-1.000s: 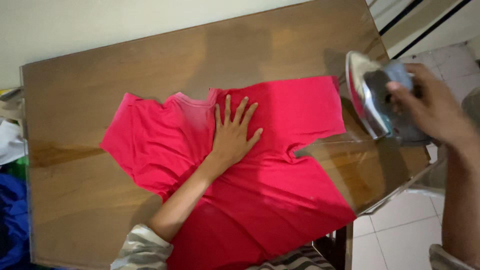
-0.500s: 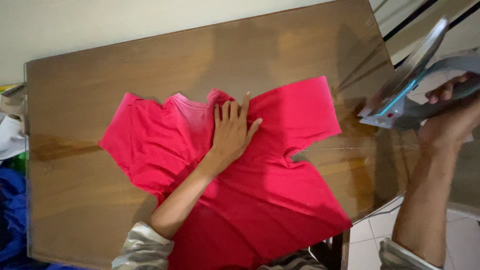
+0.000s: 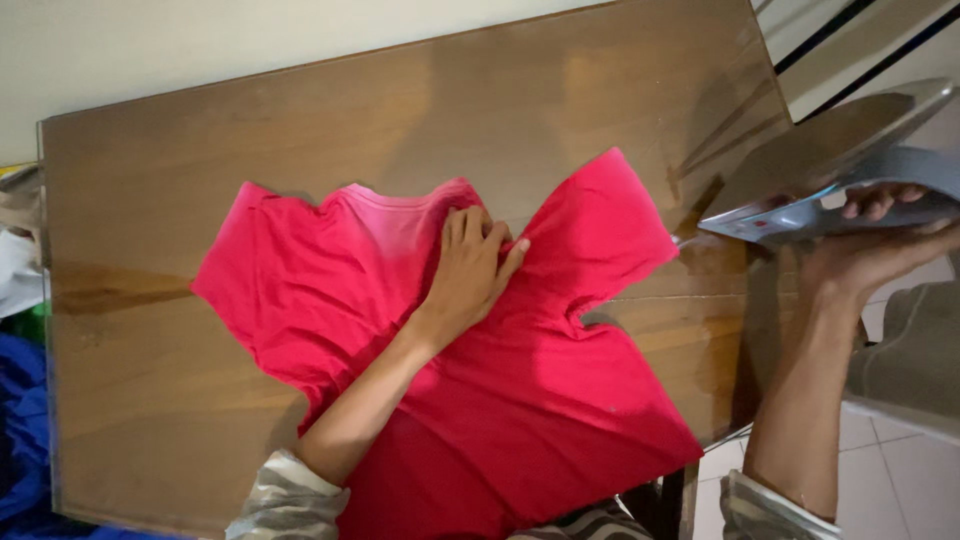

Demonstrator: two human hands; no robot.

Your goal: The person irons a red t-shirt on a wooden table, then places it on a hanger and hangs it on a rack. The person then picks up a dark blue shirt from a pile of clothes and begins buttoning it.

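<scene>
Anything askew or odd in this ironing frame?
The red T-shirt lies crooked, its hem hanging over the wooden table edge. The right hand holds the iron tilted off the table's side.

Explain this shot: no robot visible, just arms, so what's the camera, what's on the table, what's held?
There is no machine here. A person wears one camera on the head, looking down, so the two arms entering from the bottom edge are the wearer's own.

The surface is a brown wooden table with a glossy top. A red T-shirt lies spread on it, neckline toward the far edge, sleeves out to both sides.

The left hand rests on the shirt just below the collar, fingers together, apparently pressing it down.

The right hand holds a clothes iron up beyond the table's right edge, tilted, its flat metal soleplate facing the camera. It touches neither shirt nor table.

At the left edge, some blue and green cloth shows.
</scene>
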